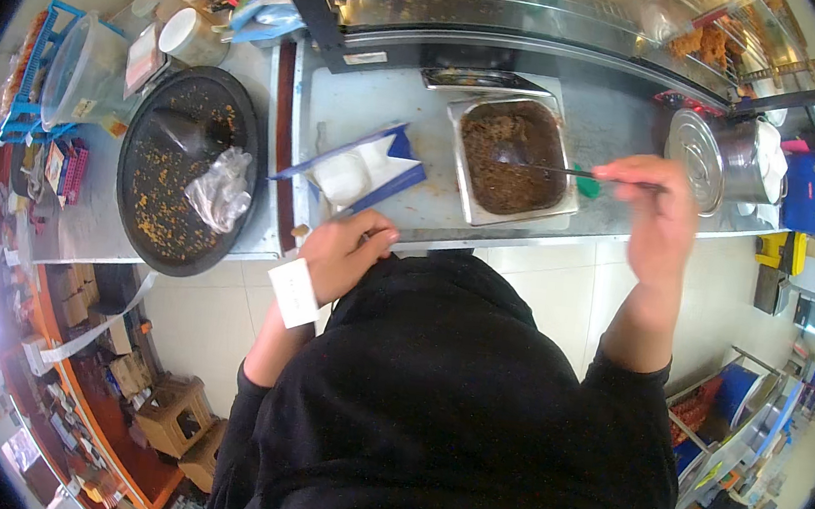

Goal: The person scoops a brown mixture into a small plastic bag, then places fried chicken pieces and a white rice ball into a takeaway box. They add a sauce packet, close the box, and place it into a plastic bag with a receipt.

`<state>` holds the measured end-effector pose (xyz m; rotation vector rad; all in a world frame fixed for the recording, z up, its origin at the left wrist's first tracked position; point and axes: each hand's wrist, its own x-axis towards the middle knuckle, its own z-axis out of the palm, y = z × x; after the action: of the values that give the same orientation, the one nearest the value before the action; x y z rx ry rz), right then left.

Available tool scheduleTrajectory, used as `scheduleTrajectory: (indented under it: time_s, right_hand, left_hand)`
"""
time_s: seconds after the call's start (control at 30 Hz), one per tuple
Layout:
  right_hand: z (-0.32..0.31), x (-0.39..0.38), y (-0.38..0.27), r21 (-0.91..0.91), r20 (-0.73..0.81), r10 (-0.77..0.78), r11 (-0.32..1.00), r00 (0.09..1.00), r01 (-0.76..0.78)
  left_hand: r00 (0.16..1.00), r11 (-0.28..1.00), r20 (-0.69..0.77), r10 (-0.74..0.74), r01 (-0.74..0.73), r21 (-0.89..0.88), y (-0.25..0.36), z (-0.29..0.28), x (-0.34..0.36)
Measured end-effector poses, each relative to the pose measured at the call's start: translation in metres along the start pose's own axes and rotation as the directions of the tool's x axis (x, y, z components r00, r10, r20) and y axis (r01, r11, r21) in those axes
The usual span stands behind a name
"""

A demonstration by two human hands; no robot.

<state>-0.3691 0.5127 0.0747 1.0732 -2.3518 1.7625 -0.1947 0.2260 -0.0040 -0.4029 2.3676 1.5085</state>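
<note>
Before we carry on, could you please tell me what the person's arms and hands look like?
Both the left hand and the right hand are without gloves. The black sleeves stop well short of the wrists. A white rectangular tag with faint markings shows at the left wrist; none shows at the right, though that hand is blurred.

Lettering: none legible. The white card (pixel 294 293) at the wrist of the left hand (pixel 346 251) bears faint marks, too small to read. A pale sticker (pixel 366 57) lies on the dark frame (pixel 429 50) of the glass case; blurred coloured print marks the bag (pixel 265 3) beside it.
</note>
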Motion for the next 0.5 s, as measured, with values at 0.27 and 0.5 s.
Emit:
scheduleTrajectory:
  time_s: [0.27, 0.5]
  right_hand:
    - [-0.011, -0.023, 0.087, -0.202, 0.341, 0.14, 0.977, 0.93, -0.073]
    - [-0.013, -0.03, 0.111, -0.107, 0.24, 0.265, 0.963, 0.934, -0.246]
  left_hand:
    - [0.978, 0.983, -0.105, -0.179, 0.183, 0.026, 0.027, 0.112, 0.057]
    - [0.917, 0.931, -0.216, -0.336, 0.288, -0.225, 0.029, 0.136, 0.059]
